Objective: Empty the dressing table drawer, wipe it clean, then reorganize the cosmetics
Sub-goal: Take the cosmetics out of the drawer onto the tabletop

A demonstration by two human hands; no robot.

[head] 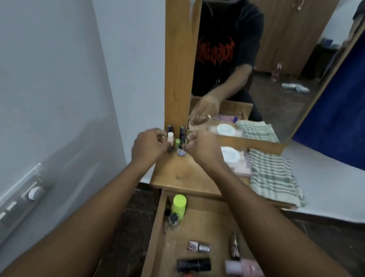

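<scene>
Wooden surface [180,173] at twelve o'clock carries crowded small bottles [177,143], where left hand [148,147] and right hand [200,147], each grip pinched on one, could topple neighbours.

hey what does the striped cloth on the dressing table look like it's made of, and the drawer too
Striped cloth: soft woven fabric, probably cotton, matte, folded with green stripes on cream. Drawer: wood or wood veneer, light brown with faint grain and a dull sheen; which one cannot be told.
</scene>
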